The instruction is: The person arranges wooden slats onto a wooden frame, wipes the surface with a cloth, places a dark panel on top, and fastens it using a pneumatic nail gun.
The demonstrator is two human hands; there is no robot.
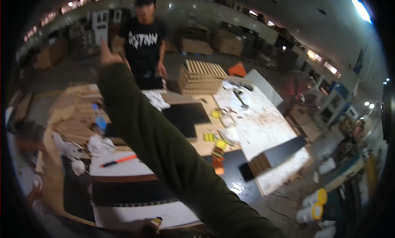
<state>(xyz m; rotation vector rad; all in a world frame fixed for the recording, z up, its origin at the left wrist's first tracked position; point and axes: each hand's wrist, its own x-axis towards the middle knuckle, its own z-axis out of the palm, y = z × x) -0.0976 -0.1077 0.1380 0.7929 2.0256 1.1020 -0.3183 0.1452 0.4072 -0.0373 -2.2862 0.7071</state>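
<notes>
My right arm (164,151), in a dark green sleeve, reaches from the lower right across the workbench to the upper left. At its end my right hand (109,57) is raised, blurred, with one finger stretched out and nothing visible in it. My left hand is out of sight. Below the arm lie dark panels (127,192) on a white sheet (166,215). A slim orange tool with a dark end (118,161) rests nearby. At the bench's near edge sits a small yellow-and-dark object (155,222), too unclear to name.
A person in a black T-shirt (144,44) stands across the bench; another (29,151) is at the left rim. A blue-tinted bottle (99,119), crumpled white cloths (101,146), yellow and orange blocks (220,145), stacked slatted wood (201,76) and a power tool (239,97) lie about.
</notes>
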